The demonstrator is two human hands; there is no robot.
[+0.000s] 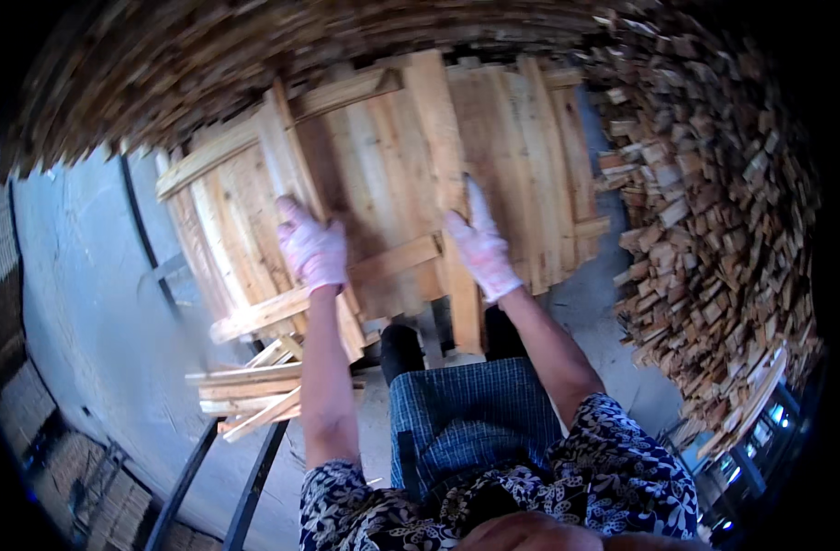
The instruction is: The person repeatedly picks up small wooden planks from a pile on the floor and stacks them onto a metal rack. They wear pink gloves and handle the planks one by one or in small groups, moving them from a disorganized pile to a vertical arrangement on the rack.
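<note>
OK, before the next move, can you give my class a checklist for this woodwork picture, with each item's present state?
1. Hands gloved: ok; the left hand and right hand both wear pale pinkish gloves.
2. Forearms covered: not ok; bare between gloves and sleeves.
3. Left hand at the left long board, right hand at the middle long board: ok.
4. Firm grip on both boards: cannot tell; finger pressure doesn't show.
5. Long boards fastened to the wooden panel: cannot tell; no fastenings can be made out.
6. Space by the panel's near left corner free: not ok; loose wood strips lie there.
</note>
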